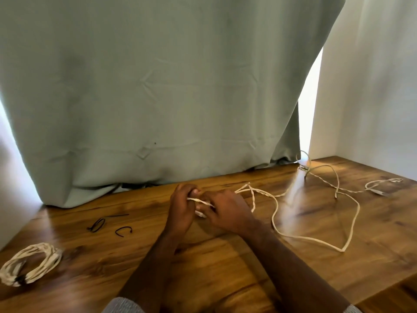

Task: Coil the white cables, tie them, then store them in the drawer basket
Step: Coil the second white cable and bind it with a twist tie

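Head view shows the left hand (180, 208) and right hand (223, 211) together, both pinching the loose white braided cable (311, 239) above the brown wooden counter (225, 279); a coiled white cable bundle (29, 264) lies far left.

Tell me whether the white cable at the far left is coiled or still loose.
Coiled. The white cable bundle lies on the table in stacked loops, with a dark band at its lower end that looks like a tie.

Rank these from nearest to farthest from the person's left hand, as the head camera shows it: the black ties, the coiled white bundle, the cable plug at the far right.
From the left hand:
1. Black ties, on the wood just to its left.
2. Coiled white bundle, at the table's near left corner.
3. Cable plug, far right, beyond the right hand.
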Tool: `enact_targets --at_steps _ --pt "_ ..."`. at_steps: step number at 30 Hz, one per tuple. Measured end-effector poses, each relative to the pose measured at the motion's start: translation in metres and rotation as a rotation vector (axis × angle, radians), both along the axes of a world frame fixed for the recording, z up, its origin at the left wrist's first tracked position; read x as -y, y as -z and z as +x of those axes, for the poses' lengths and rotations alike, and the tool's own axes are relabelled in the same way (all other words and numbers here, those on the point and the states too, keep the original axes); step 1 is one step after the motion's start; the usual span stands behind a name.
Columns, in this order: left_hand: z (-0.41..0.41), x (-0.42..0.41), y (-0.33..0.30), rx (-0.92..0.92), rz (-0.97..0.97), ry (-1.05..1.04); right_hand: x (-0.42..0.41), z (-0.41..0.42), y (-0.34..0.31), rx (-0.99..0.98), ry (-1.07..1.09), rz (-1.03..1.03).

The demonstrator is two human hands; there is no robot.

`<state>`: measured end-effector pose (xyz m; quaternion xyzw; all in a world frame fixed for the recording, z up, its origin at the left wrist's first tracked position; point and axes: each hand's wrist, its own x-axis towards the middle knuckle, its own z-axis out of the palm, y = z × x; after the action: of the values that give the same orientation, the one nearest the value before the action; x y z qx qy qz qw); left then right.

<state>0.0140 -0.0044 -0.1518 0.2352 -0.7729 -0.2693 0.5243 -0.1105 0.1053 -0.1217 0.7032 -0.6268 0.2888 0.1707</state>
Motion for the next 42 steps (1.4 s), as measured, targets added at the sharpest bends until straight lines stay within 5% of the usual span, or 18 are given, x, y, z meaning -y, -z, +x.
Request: enact_targets --at_steps 3,6,8,11,13,23,27,30,34,39,42 --pt "0.016 0.015 0.004 -0.123 0.306 0.014 0.017 -0.010 -0.009 0.239 -0.220 -0.119" --pt "0.025 0.021 0.008 -0.164 0.560 0.126 0.028 -0.019 -0.019 0.487 -0.189 -0.310" --pt "0.021 0.016 0.006 -0.229 0.755 0.307 0.035 -0.023 -0.017 0.411 0.010 -0.354" --pt "0.013 0.007 -0.002 -0.356 0.916 0.476 0.041 -0.029 -0.009 0.088 0.400 -0.089" --pt "0.007 0.004 -0.005 -0.403 0.967 0.522 0.043 -0.027 -0.012 0.027 0.459 0.041" --pt "0.009 -0.005 -0.014 -0.367 0.862 0.402 0.051 0.006 -0.007 -0.175 0.270 -0.199" --pt "0.015 -0.014 -0.019 -0.391 1.116 0.751 0.050 0.001 -0.006 -0.032 0.214 -0.225" --pt "0.015 -0.025 -0.026 -0.339 1.127 0.959 0.043 -0.006 -0.007 0.025 0.202 -0.247" --pt "0.007 -0.036 -0.042 -0.439 1.062 1.035 0.036 -0.003 -0.005 0.078 0.160 -0.099" --pt "0.014 -0.023 -0.050 -0.651 0.953 0.834 0.038 0.013 0.002 -0.156 0.175 0.257" --pt "0.028 -0.010 -0.056 -0.755 0.893 0.773 0.036 0.017 0.008 -0.100 0.074 0.349"
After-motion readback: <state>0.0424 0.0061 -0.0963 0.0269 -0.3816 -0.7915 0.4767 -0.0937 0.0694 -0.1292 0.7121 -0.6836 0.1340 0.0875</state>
